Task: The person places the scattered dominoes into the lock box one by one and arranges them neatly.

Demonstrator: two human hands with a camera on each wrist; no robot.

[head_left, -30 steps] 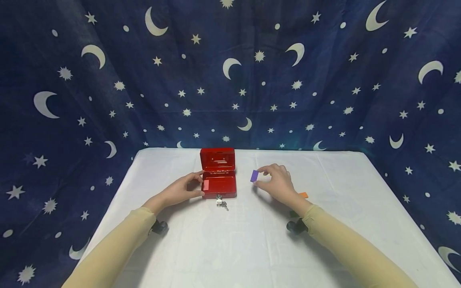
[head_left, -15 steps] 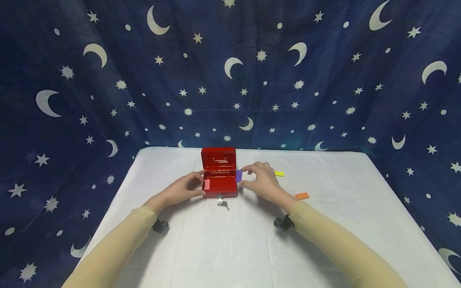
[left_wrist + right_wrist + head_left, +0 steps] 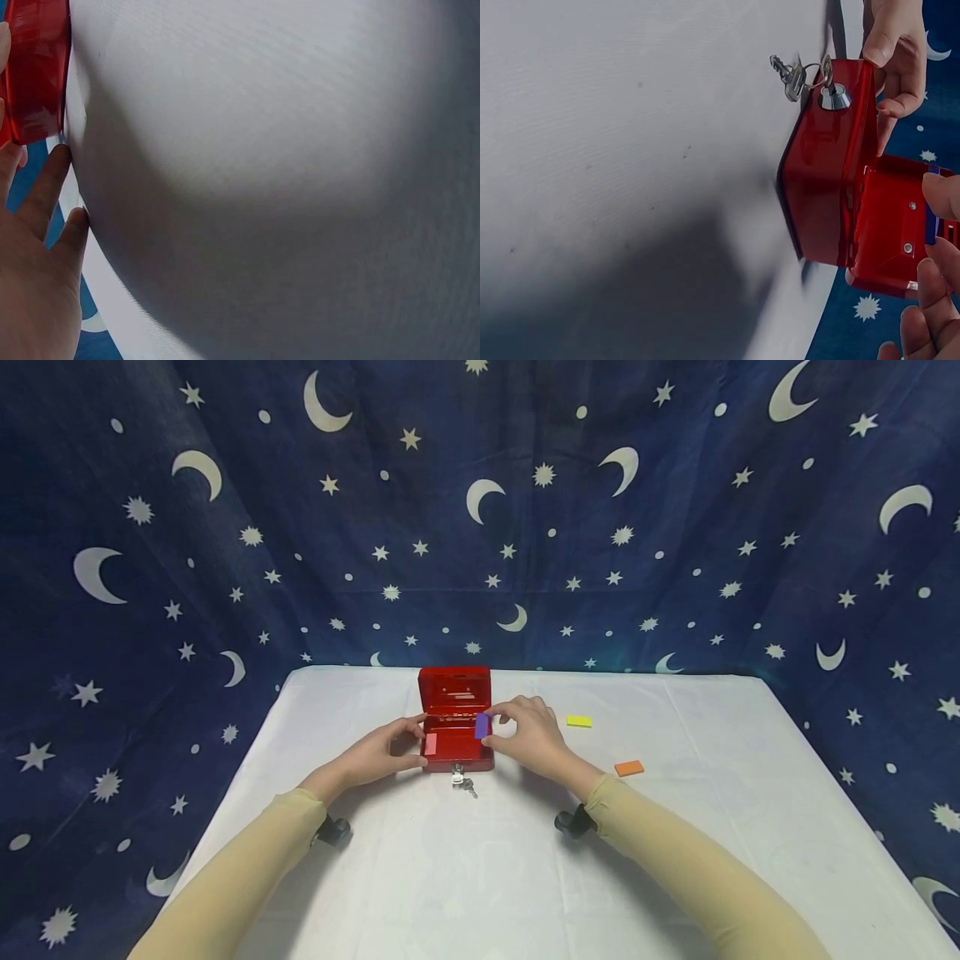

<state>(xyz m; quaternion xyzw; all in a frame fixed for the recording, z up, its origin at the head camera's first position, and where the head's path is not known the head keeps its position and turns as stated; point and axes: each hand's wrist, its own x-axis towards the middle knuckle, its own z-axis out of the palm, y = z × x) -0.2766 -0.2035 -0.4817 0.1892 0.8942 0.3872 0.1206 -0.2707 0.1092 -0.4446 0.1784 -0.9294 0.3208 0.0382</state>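
Note:
A red metal cash box [image 3: 459, 767] stands on the white-covered table with its lid [image 3: 453, 687] raised. My left hand [image 3: 369, 758] holds the box by its left side, thumb at the front corner and index finger at the back one. Between the thumb and fingers of my right hand [image 3: 534, 740], a small purple block [image 3: 481, 727] is pinched upright over the right part of the box. A pink block [image 3: 431, 744] is inside at the left. In the right wrist view, a key [image 3: 827, 73] sits in the front lock, with a second key [image 3: 792, 81] on its ring.
To the right of the box lie a yellow block [image 3: 579, 722] and, nearer, an orange block [image 3: 628, 768]. A dark blue cloth [image 3: 450, 527] with moons and stars hangs behind the table [image 3: 480, 877] and along its sides.
My right hand has carried the purple block leftward from beside the box to over its right part. The yellow block has come into view behind it. My left hand stays at the box.

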